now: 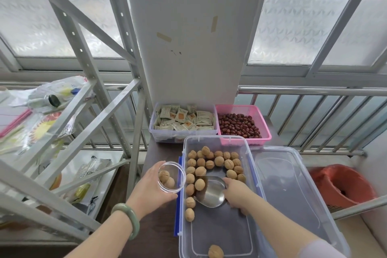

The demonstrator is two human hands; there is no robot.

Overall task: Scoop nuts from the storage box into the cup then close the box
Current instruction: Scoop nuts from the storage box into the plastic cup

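We pinch the rigid steel scoop (pixel 210 192) with the right hand (pixel 237 194); left hand (pixel 149 187) wraps the light, slippery cup (pixel 171 177); walnuts (pixel 211 163) roll.

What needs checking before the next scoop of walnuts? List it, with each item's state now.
1. Cup held in the left hand beside the storage box: ok.
2. Room left in the cup, two walnuts inside: ok.
3. Right hand has a grip on the metal scoop: ok.
4. Scoop loaded: not ok, it looks empty.
5. Walnuts within the scoop's reach: ok.
6. Lid off, lying right of the box: ok.
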